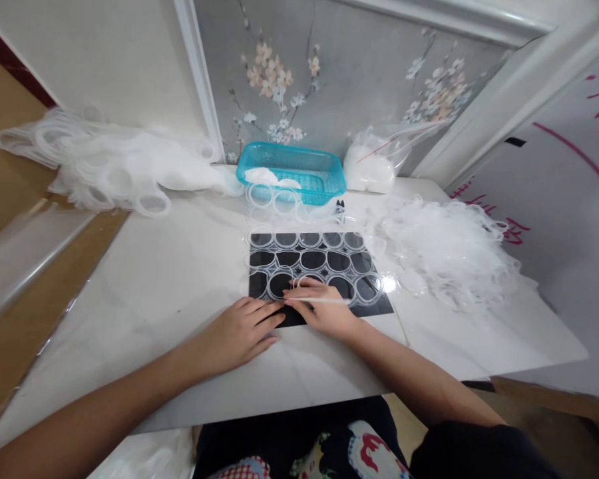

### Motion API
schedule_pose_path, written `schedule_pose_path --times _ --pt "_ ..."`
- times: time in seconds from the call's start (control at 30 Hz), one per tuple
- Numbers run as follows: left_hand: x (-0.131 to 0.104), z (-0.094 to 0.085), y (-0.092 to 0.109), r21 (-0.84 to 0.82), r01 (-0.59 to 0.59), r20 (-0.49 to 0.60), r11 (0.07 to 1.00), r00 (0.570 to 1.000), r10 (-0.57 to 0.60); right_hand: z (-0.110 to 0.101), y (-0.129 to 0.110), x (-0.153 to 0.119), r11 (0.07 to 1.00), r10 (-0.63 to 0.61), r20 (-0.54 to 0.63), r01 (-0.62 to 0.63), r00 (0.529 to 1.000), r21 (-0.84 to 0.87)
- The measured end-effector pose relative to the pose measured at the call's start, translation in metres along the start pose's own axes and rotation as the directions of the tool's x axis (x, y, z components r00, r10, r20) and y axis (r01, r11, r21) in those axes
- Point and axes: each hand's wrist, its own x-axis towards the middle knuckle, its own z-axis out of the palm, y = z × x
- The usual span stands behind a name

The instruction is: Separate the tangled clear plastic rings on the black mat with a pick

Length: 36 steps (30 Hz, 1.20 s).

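Observation:
A black mat [379,307] lies on the white table, with a clear sheet of rounded white outlines [313,260] over it. My left hand [247,332] rests at the mat's lower left edge, fingers stretched out and fingertips on the sheet. My right hand [324,307] is beside it over the mat's lower part, thumb and fingers pinched round a thin white stick-like tool [324,301]. The tool's tip is near my left fingertips; what it touches is too small to tell.
Behind the mat stands a blue basket [332,174] with white pieces. A clear bag [372,166] of white material is beside it. Ring-patterned plastic sheets are heaped at left [124,163] and right [449,246]. Brown cardboard [40,313] lies far left.

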Motion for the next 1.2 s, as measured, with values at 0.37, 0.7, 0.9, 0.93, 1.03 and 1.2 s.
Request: schedule_pose_path --times 0.37,0.7,0.9,0.93,1.03,1.2 --pt "0.001 -0.006 0.001 -0.161 0.112 0.112 0.981 0.989 -0.095 0.003 -0.012 -0.004 0.920 -0.174 0.104 0.199 0.979 -0.337" --pt "0.002 -0.007 -0.005 -0.288 0.192 0.070 0.938 0.981 -0.180 -0.070 0.055 0.055 0.958 0.175 -0.723 -0.285 0.668 -0.032" --pt "0.014 -0.007 -0.004 -0.200 0.076 -0.075 0.977 0.993 -0.093 -0.038 0.020 -0.010 0.943 0.317 -0.217 -0.282 0.923 0.178" --pt "0.017 -0.006 -0.001 -0.172 0.027 -0.095 0.985 0.995 -0.043 -0.031 0.014 -0.019 0.934 0.334 -0.202 -0.296 0.921 0.199" --pt "0.027 -0.003 0.007 -0.103 -0.131 -0.101 0.986 0.988 0.121 -0.023 0.007 -0.031 0.932 0.337 -0.196 -0.295 0.921 0.212" --pt "0.041 0.004 0.014 -0.003 -0.193 -0.084 0.981 0.978 0.192 -0.028 0.009 -0.026 0.923 0.354 -0.144 -0.320 0.924 0.215"
